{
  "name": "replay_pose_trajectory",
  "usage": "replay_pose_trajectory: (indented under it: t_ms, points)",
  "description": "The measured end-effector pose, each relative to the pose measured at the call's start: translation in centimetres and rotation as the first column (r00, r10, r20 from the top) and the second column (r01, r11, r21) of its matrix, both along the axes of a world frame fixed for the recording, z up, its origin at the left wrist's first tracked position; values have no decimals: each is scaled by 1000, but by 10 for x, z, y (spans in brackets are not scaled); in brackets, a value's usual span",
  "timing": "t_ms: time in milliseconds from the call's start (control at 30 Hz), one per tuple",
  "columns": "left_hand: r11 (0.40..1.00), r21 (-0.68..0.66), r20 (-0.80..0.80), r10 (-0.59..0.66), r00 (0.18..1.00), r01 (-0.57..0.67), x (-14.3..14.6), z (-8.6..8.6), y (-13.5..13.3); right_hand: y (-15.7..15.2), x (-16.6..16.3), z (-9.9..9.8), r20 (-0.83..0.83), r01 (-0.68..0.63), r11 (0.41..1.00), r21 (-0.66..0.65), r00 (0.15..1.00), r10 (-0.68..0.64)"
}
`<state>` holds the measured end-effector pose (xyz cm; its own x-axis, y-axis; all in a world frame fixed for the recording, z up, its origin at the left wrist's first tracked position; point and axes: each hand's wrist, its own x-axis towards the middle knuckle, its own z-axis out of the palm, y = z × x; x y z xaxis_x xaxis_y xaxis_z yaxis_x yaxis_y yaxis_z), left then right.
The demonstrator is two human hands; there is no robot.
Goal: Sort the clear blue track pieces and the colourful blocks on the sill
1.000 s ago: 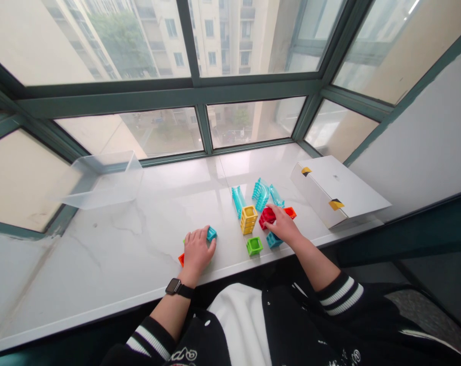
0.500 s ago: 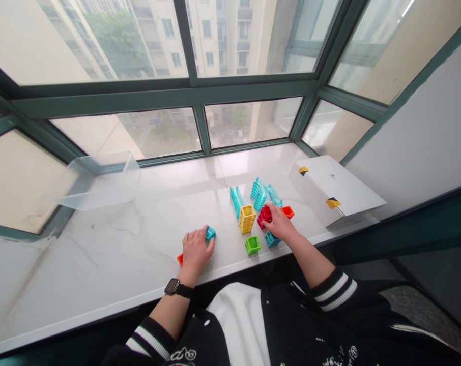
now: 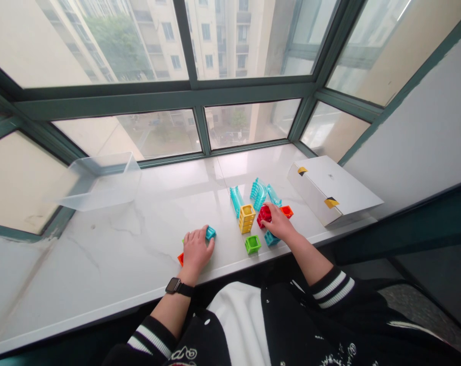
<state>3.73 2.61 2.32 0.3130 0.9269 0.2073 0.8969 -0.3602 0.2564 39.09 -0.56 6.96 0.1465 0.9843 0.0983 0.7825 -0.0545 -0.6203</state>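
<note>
Head view: right hand (image 3: 279, 225) is pinching red plastic block (image 3: 261, 218), centre-right.
Left hand (image 3: 195, 249): touching blue plastic block (image 3: 211, 233), fingers' grip unclear.

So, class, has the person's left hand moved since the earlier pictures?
No, not noticeably. The left hand keeps about the same place relative to the countertop seam, so there is no clear direction to give.
</note>
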Motion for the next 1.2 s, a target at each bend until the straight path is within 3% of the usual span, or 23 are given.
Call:
replay_pose_trajectory:
  t_ms: [333, 833, 1067, 1200]
  points:
    - [1000, 1, 4, -3, 1000, 3, 0, 5, -1, 0, 1, -3, 6, 11, 1000, -12, 1000, -10]
    - [1000, 12, 56, 12, 998, -12, -2, -2, 0, 0, 2, 2, 60, 14, 999, -29, 998, -12]
    - [999, 36, 137, -31, 990, 27, -5, -7, -1, -14, 0, 25, 122, 53, 996, -67, 992, -44]
    - [996, 82, 242, -48, 969, 29, -6, -6, -3, -30, 3, 45, 57, 68, 997, 42, 996, -70]
